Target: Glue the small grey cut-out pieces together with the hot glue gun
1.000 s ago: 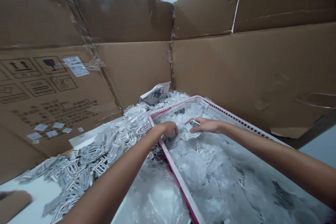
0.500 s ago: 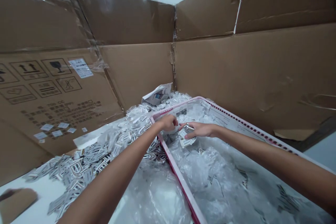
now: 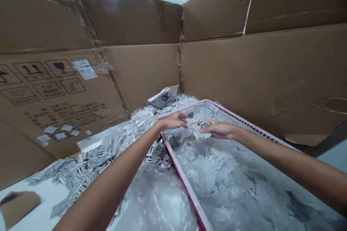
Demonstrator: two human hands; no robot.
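Seemingly several white pieces lie clamped between right fingers; left fingers spread nearby.

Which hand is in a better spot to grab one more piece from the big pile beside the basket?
Probably the left hand: it is nearer the pile, and no piece shows in its grasp. The right hand, over the basket, holds a bunch of pieces.
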